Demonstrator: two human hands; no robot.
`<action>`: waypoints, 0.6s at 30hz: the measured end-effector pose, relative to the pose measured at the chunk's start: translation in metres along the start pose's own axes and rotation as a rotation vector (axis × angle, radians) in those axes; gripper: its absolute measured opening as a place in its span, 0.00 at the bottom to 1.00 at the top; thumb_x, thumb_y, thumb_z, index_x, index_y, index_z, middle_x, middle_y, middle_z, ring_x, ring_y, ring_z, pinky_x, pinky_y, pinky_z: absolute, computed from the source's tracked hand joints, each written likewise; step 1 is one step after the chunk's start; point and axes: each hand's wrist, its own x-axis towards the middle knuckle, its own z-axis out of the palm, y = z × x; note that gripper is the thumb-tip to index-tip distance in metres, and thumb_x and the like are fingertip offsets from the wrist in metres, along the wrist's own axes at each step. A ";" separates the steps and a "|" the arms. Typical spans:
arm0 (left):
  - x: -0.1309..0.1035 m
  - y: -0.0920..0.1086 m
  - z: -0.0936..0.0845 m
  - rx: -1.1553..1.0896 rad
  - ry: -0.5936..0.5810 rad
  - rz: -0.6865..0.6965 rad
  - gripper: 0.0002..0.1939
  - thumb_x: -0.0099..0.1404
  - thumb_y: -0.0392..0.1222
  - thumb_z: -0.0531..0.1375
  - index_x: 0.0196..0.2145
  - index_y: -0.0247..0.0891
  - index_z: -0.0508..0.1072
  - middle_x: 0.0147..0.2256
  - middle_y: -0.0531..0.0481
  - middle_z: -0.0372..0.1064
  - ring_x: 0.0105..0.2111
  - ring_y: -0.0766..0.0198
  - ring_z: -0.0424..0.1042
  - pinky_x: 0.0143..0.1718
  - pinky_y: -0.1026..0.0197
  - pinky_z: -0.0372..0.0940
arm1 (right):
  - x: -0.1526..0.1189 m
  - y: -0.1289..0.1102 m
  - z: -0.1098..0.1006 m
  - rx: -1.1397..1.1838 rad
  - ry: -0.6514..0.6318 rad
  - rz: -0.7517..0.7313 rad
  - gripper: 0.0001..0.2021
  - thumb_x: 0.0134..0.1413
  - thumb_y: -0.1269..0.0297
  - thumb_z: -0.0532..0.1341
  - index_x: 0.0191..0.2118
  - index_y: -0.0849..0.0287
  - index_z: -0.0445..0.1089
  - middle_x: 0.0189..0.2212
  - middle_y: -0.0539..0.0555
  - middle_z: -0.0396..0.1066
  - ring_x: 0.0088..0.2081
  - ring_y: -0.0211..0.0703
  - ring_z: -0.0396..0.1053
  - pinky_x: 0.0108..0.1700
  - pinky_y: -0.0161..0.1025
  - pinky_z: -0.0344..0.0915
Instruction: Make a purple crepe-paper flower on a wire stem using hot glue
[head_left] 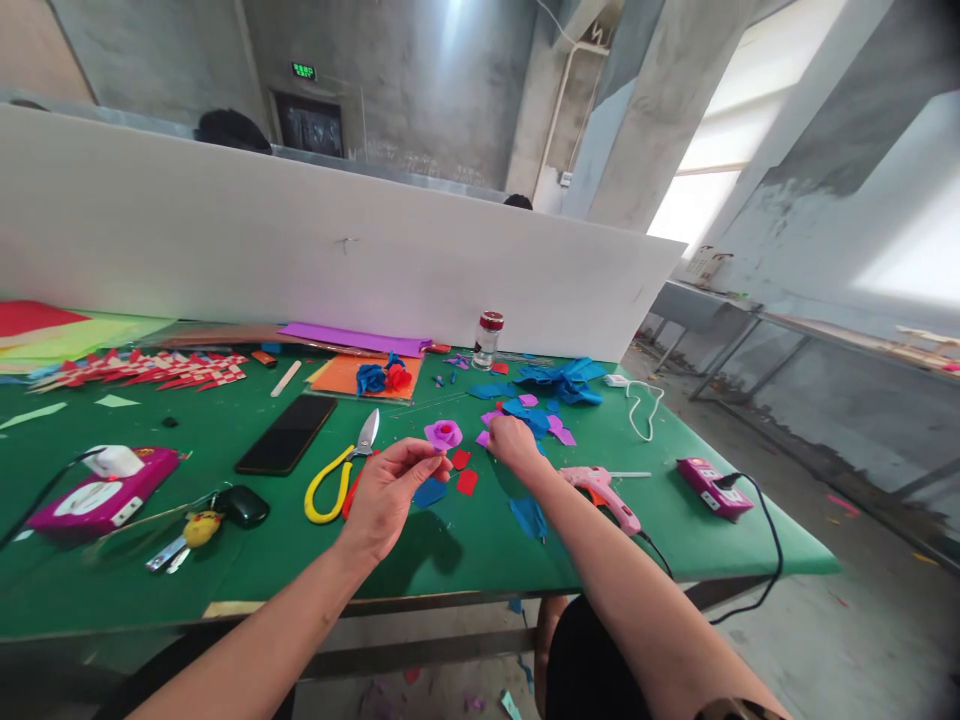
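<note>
Between the thumb and fingers of my left hand (397, 485) is a purple paper flower (443, 435) with a red centre, held upright above the table. My right hand (513, 441) is closed and low over a scatter of cut paper, its fingertips turned down and mostly hidden. Purple paper petals (560, 431) lie around it, some right by the fingers. Beneath and beside the flower are red paper pieces (466, 483) and a blue piece (430, 492). Yellow-handled scissors (330, 487) rest left of my left hand. A pink glue gun (604, 492) lies beside my right forearm.
A black phone (287, 434), keys with a yellow charm (201, 527) and a purple power strip (112, 495) occupy the left. Finished blue and red paper flowers (371, 378) sit farther back near a glass jar (487, 342). Another power strip (712, 487) stands right. A white partition (337, 240) closes off the back.
</note>
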 end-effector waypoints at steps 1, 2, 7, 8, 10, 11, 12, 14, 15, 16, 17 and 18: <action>0.000 -0.001 0.000 0.007 -0.011 0.012 0.05 0.56 0.40 0.66 0.31 0.38 0.75 0.26 0.51 0.74 0.27 0.67 0.70 0.34 0.64 0.63 | 0.000 0.002 -0.001 0.001 -0.002 -0.008 0.13 0.62 0.61 0.59 0.49 0.61 0.68 0.47 0.57 0.69 0.45 0.46 0.70 0.46 0.48 0.69; 0.001 -0.001 0.000 0.007 -0.019 0.021 0.05 0.57 0.41 0.66 0.32 0.38 0.75 0.25 0.53 0.73 0.26 0.68 0.68 0.32 0.65 0.62 | -0.001 0.004 -0.003 0.004 -0.006 -0.017 0.13 0.62 0.61 0.59 0.49 0.61 0.68 0.47 0.56 0.70 0.44 0.46 0.70 0.46 0.48 0.69; 0.002 -0.003 -0.002 0.075 -0.013 -0.005 0.07 0.59 0.43 0.65 0.31 0.39 0.73 0.24 0.55 0.68 0.24 0.71 0.62 0.26 0.69 0.55 | 0.003 0.012 -0.008 0.003 -0.031 -0.027 0.14 0.62 0.61 0.59 0.50 0.61 0.67 0.48 0.57 0.69 0.45 0.46 0.70 0.45 0.48 0.70; 0.002 -0.003 -0.002 0.112 -0.011 -0.006 0.07 0.59 0.44 0.65 0.31 0.38 0.73 0.24 0.55 0.68 0.25 0.70 0.62 0.27 0.68 0.56 | 0.004 0.012 -0.009 -0.002 -0.036 -0.021 0.14 0.62 0.61 0.59 0.51 0.61 0.67 0.48 0.57 0.69 0.45 0.46 0.70 0.45 0.48 0.70; 0.002 -0.004 -0.003 0.170 -0.007 0.002 0.08 0.59 0.45 0.65 0.31 0.38 0.74 0.24 0.54 0.69 0.26 0.70 0.63 0.28 0.68 0.56 | 0.005 0.009 -0.008 -0.013 -0.043 -0.009 0.14 0.62 0.61 0.59 0.51 0.61 0.67 0.49 0.57 0.68 0.45 0.46 0.70 0.46 0.48 0.70; 0.002 -0.004 -0.004 0.188 -0.003 0.006 0.08 0.59 0.45 0.65 0.31 0.37 0.74 0.25 0.54 0.68 0.26 0.69 0.63 0.28 0.67 0.56 | 0.005 0.007 -0.007 -0.018 -0.042 -0.006 0.15 0.62 0.61 0.59 0.51 0.60 0.66 0.49 0.57 0.68 0.45 0.46 0.70 0.46 0.48 0.70; 0.002 -0.004 -0.004 0.201 0.000 0.009 0.09 0.58 0.46 0.64 0.32 0.37 0.74 0.25 0.54 0.68 0.27 0.69 0.63 0.28 0.67 0.57 | 0.005 0.004 -0.007 -0.023 -0.039 -0.004 0.15 0.62 0.61 0.59 0.51 0.60 0.66 0.49 0.57 0.68 0.46 0.46 0.70 0.46 0.48 0.69; 0.001 -0.005 -0.005 0.211 0.002 0.017 0.09 0.58 0.46 0.65 0.31 0.37 0.75 0.25 0.53 0.69 0.27 0.68 0.64 0.30 0.66 0.58 | 0.004 -0.001 -0.006 -0.031 -0.029 -0.007 0.15 0.62 0.61 0.59 0.52 0.60 0.66 0.50 0.58 0.68 0.46 0.47 0.70 0.46 0.48 0.69; 0.001 -0.005 -0.005 0.204 0.002 0.022 0.09 0.57 0.45 0.65 0.31 0.37 0.76 0.25 0.53 0.69 0.28 0.68 0.64 0.31 0.66 0.58 | 0.003 -0.003 -0.005 -0.034 -0.024 -0.011 0.15 0.62 0.61 0.59 0.52 0.60 0.66 0.50 0.58 0.67 0.46 0.47 0.70 0.46 0.48 0.69; 0.001 -0.006 -0.005 0.189 0.004 0.026 0.09 0.57 0.45 0.66 0.31 0.37 0.76 0.25 0.53 0.69 0.28 0.68 0.65 0.32 0.66 0.59 | 0.002 -0.005 -0.004 -0.035 -0.019 -0.014 0.15 0.62 0.61 0.59 0.52 0.60 0.66 0.50 0.58 0.67 0.46 0.47 0.70 0.46 0.48 0.69; 0.001 -0.006 -0.005 0.170 0.005 0.028 0.08 0.57 0.45 0.66 0.31 0.37 0.76 0.24 0.53 0.68 0.28 0.68 0.64 0.32 0.66 0.59 | 0.002 -0.006 -0.004 -0.035 -0.015 -0.016 0.15 0.62 0.61 0.59 0.52 0.60 0.66 0.50 0.58 0.67 0.46 0.47 0.70 0.46 0.48 0.69; 0.001 -0.007 -0.005 0.152 0.004 0.029 0.08 0.56 0.45 0.66 0.31 0.37 0.76 0.24 0.54 0.68 0.27 0.68 0.64 0.31 0.66 0.59 | 0.001 -0.006 -0.003 -0.034 -0.011 -0.017 0.15 0.61 0.61 0.59 0.51 0.61 0.66 0.50 0.58 0.68 0.46 0.47 0.70 0.46 0.48 0.69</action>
